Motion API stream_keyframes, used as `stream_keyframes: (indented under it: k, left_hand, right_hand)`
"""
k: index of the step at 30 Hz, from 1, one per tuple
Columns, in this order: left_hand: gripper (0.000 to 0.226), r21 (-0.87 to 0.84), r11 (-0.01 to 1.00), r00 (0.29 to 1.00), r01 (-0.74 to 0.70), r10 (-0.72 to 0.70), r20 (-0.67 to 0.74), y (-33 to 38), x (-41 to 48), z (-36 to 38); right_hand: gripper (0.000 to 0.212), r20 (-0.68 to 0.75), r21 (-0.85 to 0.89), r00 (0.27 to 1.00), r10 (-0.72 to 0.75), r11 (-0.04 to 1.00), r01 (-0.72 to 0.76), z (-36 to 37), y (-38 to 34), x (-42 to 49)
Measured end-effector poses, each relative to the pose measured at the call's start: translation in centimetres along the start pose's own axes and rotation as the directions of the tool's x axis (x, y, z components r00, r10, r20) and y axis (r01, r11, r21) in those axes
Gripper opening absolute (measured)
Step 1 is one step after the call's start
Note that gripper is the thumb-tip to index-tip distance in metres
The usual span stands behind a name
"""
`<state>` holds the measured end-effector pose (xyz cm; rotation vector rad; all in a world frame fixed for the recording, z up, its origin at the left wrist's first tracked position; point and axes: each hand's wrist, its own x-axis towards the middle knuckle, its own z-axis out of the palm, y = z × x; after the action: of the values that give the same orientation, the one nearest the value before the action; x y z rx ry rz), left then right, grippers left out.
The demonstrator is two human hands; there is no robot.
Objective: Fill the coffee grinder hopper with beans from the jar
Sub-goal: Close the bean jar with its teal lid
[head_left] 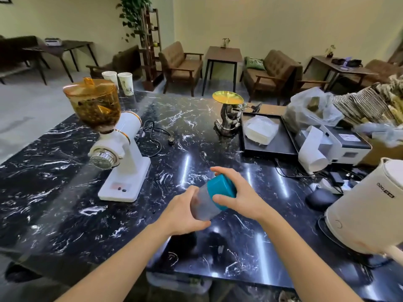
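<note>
The only print that shows letters stands on the side of the white kettle (366,205) at the right of the counter (196,131): a small dark mark, seen upside down. It may begin with "020", but it is too small to be sure. The label on the white printer (340,144) cannot be made out.

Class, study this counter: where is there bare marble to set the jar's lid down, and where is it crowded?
Bare marble lies between the grinder and the black tray, in front of the gold-dish figurine; also the near-left counter below the grinder. The right side is crowded: tray, receipt printer, cables, kettle. The left hand holds the jar; the right hand grips its blue lid.
</note>
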<state>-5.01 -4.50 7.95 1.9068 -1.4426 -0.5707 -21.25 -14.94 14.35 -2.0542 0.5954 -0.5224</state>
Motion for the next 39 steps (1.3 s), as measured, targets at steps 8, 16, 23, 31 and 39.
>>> stream_keyframes:
  k: [8, 16, 23, 31, 39]
  left_hand:
    - [0.055, 0.070, 0.996, 0.998, -0.058, 0.057, 0.023, 0.9, -1.0, -1.9]
    - [0.055, 0.058, 0.994, 0.994, -0.090, 0.087, 0.067, 1.6, -0.2, -4.8]
    - [0.059, 0.067, 0.993, 0.989, -0.100, 0.092, 0.114, 2.1, 0.3, -6.2]
    - [0.059, 0.264, 0.957, 0.990, -0.117, 0.092, 0.106, 1.7, 0.5, -5.3]
    - [0.060, 0.219, 0.935, 0.948, -0.278, 0.231, 0.220, 1.2, 2.4, -4.3]
  right_hand:
    - [0.021, -0.167, 0.023, 0.983, -0.076, 0.996, 0.081, 1.6, -1.3, 0.7]
    - [0.025, -0.143, 0.023, 0.972, -0.186, 0.981, 0.191, 0.8, -2.8, 2.7]
    - [0.028, -0.183, 0.000, 0.963, -0.200, 0.979, 0.204, 1.0, -3.1, 3.2]
    - [0.035, -0.271, -0.154, 0.950, -0.153, 0.981, 0.114, 2.9, -2.7, 2.9]
    - [0.032, -0.256, -0.260, 0.939, -0.228, 0.952, 0.160, 1.6, -1.6, 0.8]
